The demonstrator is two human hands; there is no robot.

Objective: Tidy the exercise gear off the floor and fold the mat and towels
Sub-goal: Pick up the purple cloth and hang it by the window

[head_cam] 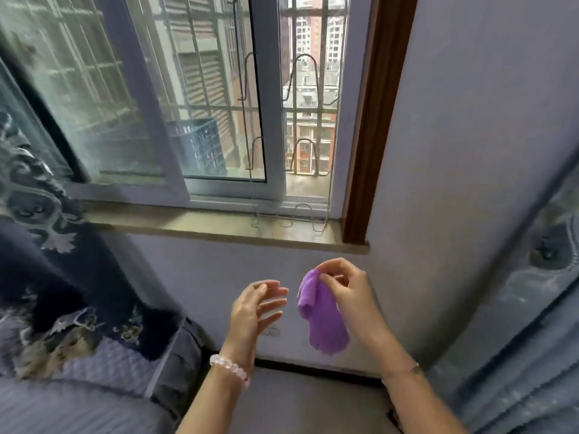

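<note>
Both forearms rise from the near edge; the left hand (255, 303) is spread and empty, while the right hand (343, 288) pinches a soft purple towel (322, 321) that hangs bunched below the windowsill (219, 227). Held by so little, probably one corner, the limp cloth could slip before the left hand catches it.

Open air before the wall (219, 277), beneath the windowsill (200, 225). Bounds: bed (78, 386) with patterned bedding left, quilted fabric (517, 339) right. Wire rack (291, 219) occupies sill's right end.
</note>
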